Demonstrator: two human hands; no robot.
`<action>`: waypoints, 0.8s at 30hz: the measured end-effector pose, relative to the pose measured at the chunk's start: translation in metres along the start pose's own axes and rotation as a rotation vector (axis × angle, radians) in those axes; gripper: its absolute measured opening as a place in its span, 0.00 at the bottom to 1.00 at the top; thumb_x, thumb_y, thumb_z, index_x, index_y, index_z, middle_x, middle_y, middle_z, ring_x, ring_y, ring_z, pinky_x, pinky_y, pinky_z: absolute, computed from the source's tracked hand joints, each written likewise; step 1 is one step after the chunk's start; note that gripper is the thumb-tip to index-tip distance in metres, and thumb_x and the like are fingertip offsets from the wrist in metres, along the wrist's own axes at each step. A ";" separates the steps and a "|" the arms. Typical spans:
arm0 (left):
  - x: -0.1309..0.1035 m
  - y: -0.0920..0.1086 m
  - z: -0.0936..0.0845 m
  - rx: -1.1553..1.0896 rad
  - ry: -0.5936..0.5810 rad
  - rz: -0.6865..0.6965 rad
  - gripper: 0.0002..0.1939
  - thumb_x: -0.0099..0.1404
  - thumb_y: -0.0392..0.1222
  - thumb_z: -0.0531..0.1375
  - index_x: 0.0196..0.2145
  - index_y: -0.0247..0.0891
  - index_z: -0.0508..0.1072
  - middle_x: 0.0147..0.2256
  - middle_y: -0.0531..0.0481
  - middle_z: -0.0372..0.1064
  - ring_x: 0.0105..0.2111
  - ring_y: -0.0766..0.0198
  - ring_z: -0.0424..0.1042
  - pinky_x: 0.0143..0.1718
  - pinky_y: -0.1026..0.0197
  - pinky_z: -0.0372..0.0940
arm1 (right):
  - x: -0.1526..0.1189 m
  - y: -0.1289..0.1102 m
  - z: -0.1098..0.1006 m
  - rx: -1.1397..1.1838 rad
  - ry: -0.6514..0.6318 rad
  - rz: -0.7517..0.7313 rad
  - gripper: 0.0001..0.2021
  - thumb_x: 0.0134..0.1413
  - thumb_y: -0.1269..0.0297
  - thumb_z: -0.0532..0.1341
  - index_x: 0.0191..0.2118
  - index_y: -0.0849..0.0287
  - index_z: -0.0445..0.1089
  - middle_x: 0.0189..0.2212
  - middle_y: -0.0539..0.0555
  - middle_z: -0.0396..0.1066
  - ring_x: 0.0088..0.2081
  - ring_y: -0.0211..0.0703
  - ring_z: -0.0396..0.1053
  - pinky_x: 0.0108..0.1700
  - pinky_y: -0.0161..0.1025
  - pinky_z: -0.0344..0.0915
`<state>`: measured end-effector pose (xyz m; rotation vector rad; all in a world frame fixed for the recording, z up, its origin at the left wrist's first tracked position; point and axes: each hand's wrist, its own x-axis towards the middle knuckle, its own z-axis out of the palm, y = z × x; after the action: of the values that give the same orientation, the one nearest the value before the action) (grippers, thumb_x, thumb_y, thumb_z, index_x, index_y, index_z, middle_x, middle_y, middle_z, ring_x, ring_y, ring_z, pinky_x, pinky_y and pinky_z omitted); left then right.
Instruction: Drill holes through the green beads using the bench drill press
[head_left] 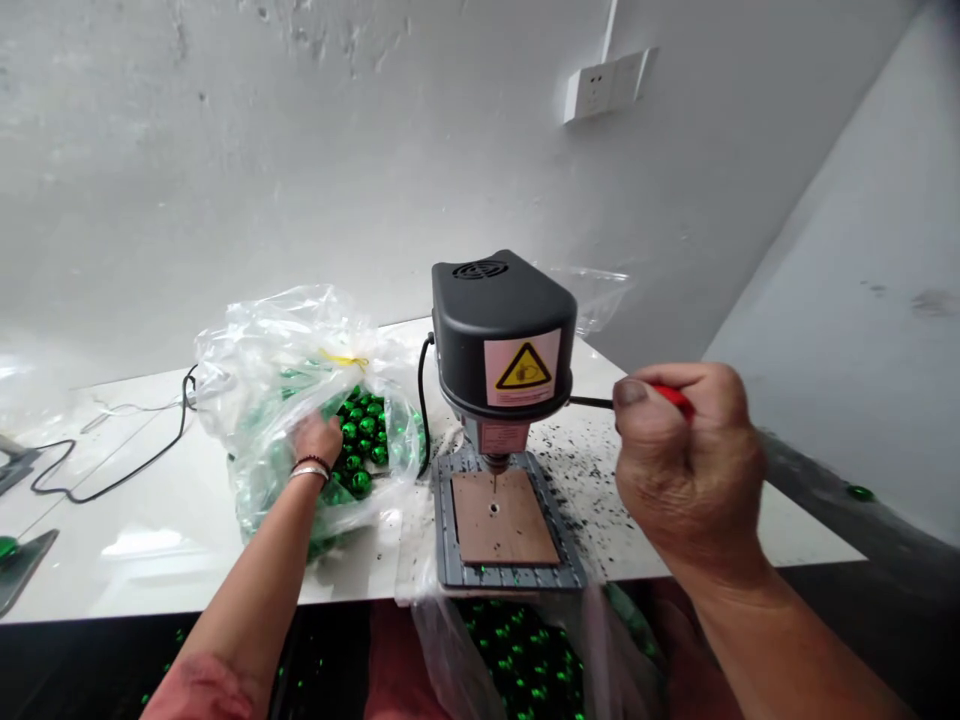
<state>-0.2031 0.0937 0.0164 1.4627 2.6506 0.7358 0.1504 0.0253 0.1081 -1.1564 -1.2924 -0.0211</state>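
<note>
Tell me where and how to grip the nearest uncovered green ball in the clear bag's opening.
I'd cup the green ball around its sides with thumb and fingertips, coming from above through the opening of the clear bag. Its round, shiny form offers no handle, neighbouring balls crowd behind it, and its top looks exposed.

We saw soft light paling the wall beyond the left fingers, with white glare on the tabletop to their left and glints on the green balls beside them. Wide-angle stretch slanted the side wall beyond the right fingers.
</note>
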 end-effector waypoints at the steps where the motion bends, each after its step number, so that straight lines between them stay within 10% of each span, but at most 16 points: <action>1: 0.006 -0.003 -0.001 0.025 -0.004 -0.037 0.28 0.61 0.49 0.50 0.52 0.24 0.64 0.50 0.23 0.64 0.51 0.40 0.65 0.49 0.44 0.58 | 0.000 0.000 0.000 0.000 0.003 -0.018 0.12 0.52 0.53 0.53 0.29 0.57 0.62 0.22 0.49 0.63 0.21 0.32 0.57 0.22 0.34 0.52; 9: -0.016 0.002 0.022 0.064 -0.171 0.045 0.35 0.60 0.63 0.46 0.54 0.34 0.65 0.50 0.32 0.67 0.52 0.44 0.65 0.50 0.49 0.59 | -0.007 0.005 -0.002 0.015 0.012 -0.003 0.13 0.52 0.53 0.53 0.30 0.57 0.63 0.22 0.47 0.63 0.20 0.29 0.58 0.22 0.31 0.55; 16: -0.082 0.023 0.042 -0.033 -0.035 0.183 0.29 0.58 0.46 0.56 0.57 0.37 0.63 0.50 0.36 0.63 0.54 0.48 0.61 0.53 0.50 0.57 | -0.013 0.007 -0.003 0.057 0.000 0.030 0.11 0.52 0.53 0.54 0.32 0.56 0.63 0.22 0.47 0.63 0.21 0.30 0.59 0.22 0.32 0.56; 24: -0.093 0.027 0.028 -0.274 0.061 0.178 0.22 0.61 0.39 0.51 0.53 0.33 0.64 0.50 0.39 0.66 0.52 0.56 0.64 0.55 0.55 0.57 | -0.011 0.007 0.001 0.062 0.019 -0.071 0.10 0.53 0.56 0.53 0.31 0.59 0.62 0.22 0.47 0.65 0.21 0.29 0.60 0.22 0.29 0.57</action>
<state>-0.1224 0.0419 -0.0160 1.6327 2.3598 1.1228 0.1504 0.0232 0.0950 -1.0550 -1.3082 -0.0433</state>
